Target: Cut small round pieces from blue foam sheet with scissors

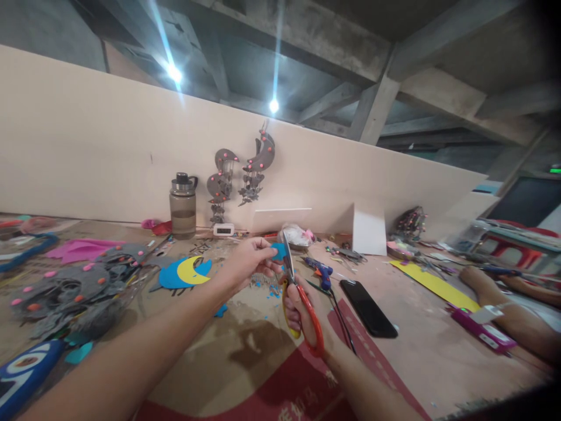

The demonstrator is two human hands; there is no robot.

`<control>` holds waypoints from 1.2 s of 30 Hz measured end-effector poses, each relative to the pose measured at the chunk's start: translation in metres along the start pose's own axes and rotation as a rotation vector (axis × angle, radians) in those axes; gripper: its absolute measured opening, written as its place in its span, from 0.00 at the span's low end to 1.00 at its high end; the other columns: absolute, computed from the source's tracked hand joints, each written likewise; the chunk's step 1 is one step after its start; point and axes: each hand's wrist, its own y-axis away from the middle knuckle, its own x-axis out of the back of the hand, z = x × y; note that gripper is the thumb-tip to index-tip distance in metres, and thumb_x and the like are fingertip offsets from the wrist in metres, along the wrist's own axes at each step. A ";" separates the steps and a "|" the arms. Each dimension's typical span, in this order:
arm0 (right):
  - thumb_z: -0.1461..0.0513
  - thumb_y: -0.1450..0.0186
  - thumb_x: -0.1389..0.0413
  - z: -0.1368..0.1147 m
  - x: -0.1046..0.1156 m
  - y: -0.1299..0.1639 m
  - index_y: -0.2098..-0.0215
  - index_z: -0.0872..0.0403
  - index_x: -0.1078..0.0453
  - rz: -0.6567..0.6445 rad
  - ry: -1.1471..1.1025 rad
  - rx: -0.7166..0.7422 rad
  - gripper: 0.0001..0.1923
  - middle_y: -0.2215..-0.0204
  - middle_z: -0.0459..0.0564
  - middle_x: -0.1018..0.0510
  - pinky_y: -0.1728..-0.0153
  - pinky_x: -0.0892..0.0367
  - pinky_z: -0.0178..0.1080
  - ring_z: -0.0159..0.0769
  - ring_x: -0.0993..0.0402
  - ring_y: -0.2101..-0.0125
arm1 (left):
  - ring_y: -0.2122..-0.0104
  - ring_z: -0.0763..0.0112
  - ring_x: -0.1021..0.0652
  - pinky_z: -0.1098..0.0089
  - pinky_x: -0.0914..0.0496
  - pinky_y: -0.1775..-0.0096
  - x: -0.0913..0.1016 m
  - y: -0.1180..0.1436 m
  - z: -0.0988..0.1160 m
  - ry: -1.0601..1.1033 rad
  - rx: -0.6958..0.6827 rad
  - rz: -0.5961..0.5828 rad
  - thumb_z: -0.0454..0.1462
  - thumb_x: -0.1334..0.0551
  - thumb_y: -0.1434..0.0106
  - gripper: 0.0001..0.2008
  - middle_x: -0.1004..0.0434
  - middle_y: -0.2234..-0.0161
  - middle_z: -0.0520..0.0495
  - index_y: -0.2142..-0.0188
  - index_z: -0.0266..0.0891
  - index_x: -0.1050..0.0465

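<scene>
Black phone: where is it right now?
Head view: the black phone lies flat on the table, right of the right hand holding the scissors.

A brown water bottle [183,206] stands against the back board. Right of it hang 2 grey felt mobiles [242,173]. Nearer than the bottle lie a glue gun [319,269] and, probably, a phone [368,307].

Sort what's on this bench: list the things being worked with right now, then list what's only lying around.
In use:
left hand pinching a small blue piece
right hand working the orange-handled scissors, blades at that piece

Lying about:
black phone
blue glue gun
water bottle
blue and yellow cutout
grey felt shapes
yellow strip
</scene>
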 end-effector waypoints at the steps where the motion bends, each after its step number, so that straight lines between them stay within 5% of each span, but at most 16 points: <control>1: 0.41 0.44 0.38 0.000 0.000 0.000 0.61 0.48 0.43 0.001 -0.002 -0.005 0.28 0.82 0.33 0.45 0.86 0.56 0.26 0.21 0.54 0.86 | 0.80 0.72 0.22 0.76 0.30 0.79 0.000 0.000 0.000 0.006 0.006 -0.003 0.36 0.31 0.45 0.13 0.22 0.77 0.45 0.73 0.35 0.36; 36: 0.39 0.44 0.40 -0.001 -0.004 0.002 0.63 0.49 0.44 0.057 0.014 0.041 0.28 0.82 0.33 0.43 0.90 0.51 0.26 0.21 0.52 0.87 | 0.76 0.72 0.21 0.78 0.31 0.78 0.002 -0.004 -0.012 0.082 0.082 -0.084 0.36 0.32 0.44 0.09 0.22 0.74 0.43 0.72 0.32 0.30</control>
